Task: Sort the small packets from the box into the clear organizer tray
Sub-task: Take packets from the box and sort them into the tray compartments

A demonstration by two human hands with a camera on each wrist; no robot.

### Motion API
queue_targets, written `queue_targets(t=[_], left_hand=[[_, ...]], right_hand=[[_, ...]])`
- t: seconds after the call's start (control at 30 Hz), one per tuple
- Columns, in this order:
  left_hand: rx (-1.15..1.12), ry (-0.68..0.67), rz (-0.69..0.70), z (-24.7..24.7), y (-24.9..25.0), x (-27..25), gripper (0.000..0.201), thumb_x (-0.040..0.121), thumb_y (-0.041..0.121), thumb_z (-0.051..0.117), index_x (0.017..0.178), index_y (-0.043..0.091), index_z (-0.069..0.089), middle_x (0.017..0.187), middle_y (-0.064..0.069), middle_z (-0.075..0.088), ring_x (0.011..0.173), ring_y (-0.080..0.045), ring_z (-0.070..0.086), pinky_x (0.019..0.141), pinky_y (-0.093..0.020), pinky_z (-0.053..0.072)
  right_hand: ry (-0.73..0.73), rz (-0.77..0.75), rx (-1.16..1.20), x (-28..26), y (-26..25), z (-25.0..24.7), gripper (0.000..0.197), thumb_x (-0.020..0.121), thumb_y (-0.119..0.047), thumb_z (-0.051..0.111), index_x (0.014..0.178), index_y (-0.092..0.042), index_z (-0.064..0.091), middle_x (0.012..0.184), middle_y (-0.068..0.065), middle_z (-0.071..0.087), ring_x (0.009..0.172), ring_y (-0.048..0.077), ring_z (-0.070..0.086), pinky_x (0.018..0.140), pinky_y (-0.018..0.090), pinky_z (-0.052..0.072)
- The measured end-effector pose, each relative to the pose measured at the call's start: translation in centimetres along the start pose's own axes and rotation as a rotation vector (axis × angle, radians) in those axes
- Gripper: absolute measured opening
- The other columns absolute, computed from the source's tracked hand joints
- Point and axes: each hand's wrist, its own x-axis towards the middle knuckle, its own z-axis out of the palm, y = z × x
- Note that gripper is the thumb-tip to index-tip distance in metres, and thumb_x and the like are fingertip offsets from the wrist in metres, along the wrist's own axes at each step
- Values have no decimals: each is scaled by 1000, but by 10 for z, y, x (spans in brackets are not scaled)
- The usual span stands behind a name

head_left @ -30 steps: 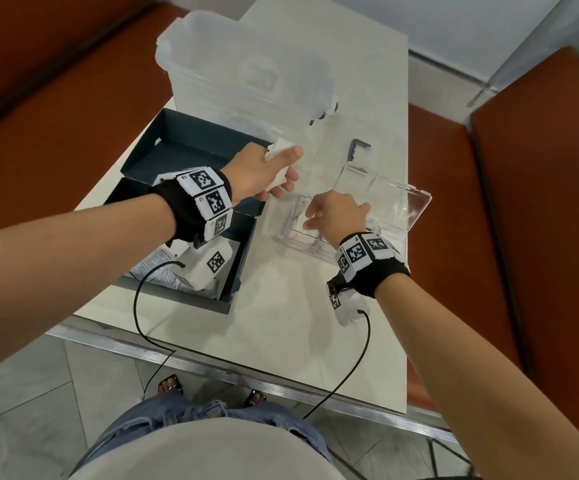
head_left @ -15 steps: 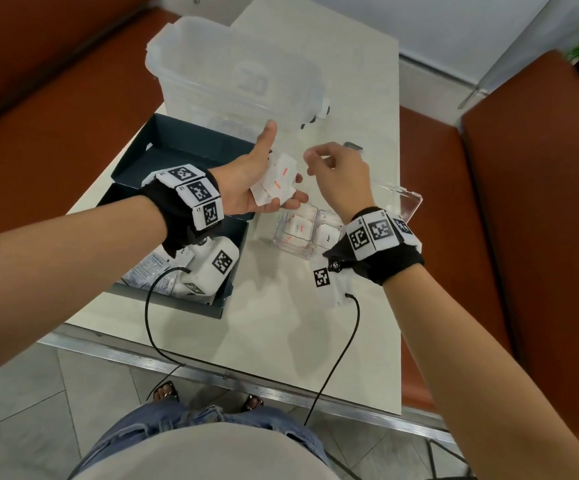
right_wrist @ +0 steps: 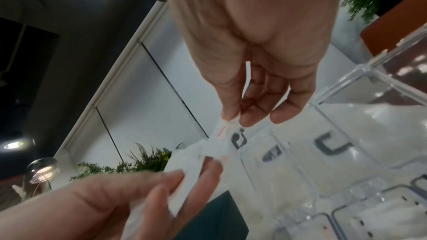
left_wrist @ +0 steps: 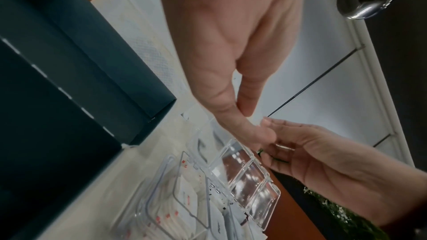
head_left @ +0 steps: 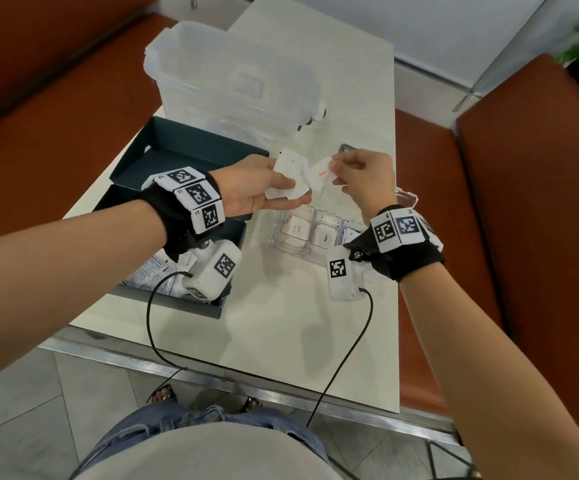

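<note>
My left hand holds a small stack of white packets with red print, thumb on top, above the table between the box and the tray. My right hand pinches one white packet by its edge, right beside that stack; in the right wrist view the pinched packet still touches the stack. The clear organizer tray lies below the hands, with white packets in its compartments and its lid open to the right. The dark box on the left holds more packets.
A large translucent plastic bin stands at the back of the white table. Orange-brown benches flank the table on both sides. Black cables run from both wrist cameras over the table's near edge.
My right hand left the tray, rose to the left hand and pinched a packet from its stack. The left hand turned palm up and moved slightly right, away from the box.
</note>
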Motion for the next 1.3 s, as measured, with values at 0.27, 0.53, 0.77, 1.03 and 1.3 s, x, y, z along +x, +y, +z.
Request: queue_targets(t=[0.27,0.53,0.77,1.03,1.3], left_hand=[[287,172,158,-12,-8,10,35,79,2,77,111,5,64,105,-9,69,82,-14,71,62,-21,56],[361,67,175,-5,-6,6,21,81,10,76,99,10,66,78,5,73,64,-6,68,56,-15,52],[326,79,175,2,-5,1,18,81,9,75,97,10,67,86,-2,74,67,-7,70,55,-15,51],[227,110,89,9,-4,3,22,91,19,66,108,5,65,95,-7,70,62,-6,66,55,-16,52],[-150,151,21,14,-5,12,31,99,-5,40,130,-7,46,108,-18,65,96,-28,67,80,-37,59]], right_hand=[[-182,-140,50,-4,-16,-14,5,90,-10,64,92,-12,69,67,5,61,53,11,56,55,25,51],[-182,-174,-119,-10,-6,-1,12,80,-12,76,90,-9,72,57,-3,60,48,4,58,54,19,53],[-174,-125,-63,-13,-5,1,23,78,-15,79,96,-7,66,61,3,64,50,7,63,53,19,52],[-287,-28,-33,-16,-5,-7,9,84,-7,70,94,-9,69,73,3,65,60,12,56,59,23,51],[-130,85,89,-15,-4,-22,13,87,-11,69,100,-9,69,78,-1,64,62,8,56,56,17,46]])
